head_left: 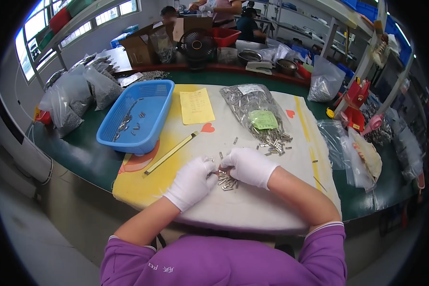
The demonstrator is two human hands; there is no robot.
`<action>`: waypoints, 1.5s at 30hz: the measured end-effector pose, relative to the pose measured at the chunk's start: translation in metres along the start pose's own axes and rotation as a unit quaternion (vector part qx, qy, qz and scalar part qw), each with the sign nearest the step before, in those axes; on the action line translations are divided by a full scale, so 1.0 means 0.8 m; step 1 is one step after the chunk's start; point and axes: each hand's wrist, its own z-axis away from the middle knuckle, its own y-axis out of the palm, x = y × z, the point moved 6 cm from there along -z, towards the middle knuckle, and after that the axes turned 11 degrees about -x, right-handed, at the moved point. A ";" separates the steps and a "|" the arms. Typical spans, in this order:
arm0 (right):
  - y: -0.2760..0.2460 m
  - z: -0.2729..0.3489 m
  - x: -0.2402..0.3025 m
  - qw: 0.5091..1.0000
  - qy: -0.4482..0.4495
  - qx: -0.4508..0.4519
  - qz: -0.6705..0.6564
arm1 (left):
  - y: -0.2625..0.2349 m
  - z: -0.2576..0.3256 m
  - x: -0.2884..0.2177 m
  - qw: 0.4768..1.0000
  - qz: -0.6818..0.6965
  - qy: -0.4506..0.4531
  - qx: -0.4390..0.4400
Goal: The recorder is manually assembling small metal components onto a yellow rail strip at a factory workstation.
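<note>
My left hand (pixel 193 182) and my right hand (pixel 249 167), both in white gloves, meet over the padded cloth (pixel 271 200). Their fingers are closed, fingertips nearly touching; what they pinch is too small or hidden to make out. Just under the fingertips lies a small pile of short silvery metal pieces (pixel 228 183). Beyond my right hand, more such pieces (pixel 274 145) spill from a clear plastic bag (pixel 247 97) with a green label (pixel 263 120). A blue basket (pixel 164 102), far left, has several of these pieces scattered on its bottom.
A yellow paper sheet (pixel 197 107) and a yellow strip like a ruler or cutter (pixel 170 154) lie between basket and bag. Filled plastic bags (pixel 67 102) crowd the left of the green table (pixel 52 133). A black fan (pixel 196 45) stands behind; other people work farther back.
</note>
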 end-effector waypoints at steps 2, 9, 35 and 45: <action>0.001 0.002 -0.005 1.000 0.003 -0.002 -0.031 | 0.002 0.001 0.001 1.000 0.005 -0.007 0.005; -0.003 0.015 -0.002 0.999 0.015 -0.019 -0.023 | -0.002 0.007 -0.005 1.000 0.012 -0.008 0.001; 0.018 0.007 -0.006 0.995 -0.048 -0.090 -0.022 | -0.004 0.008 0.004 0.997 0.055 -0.045 -0.002; -0.011 0.027 0.009 1.000 -0.017 0.007 -0.012 | -0.034 0.024 0.008 0.996 -0.092 -0.023 -0.006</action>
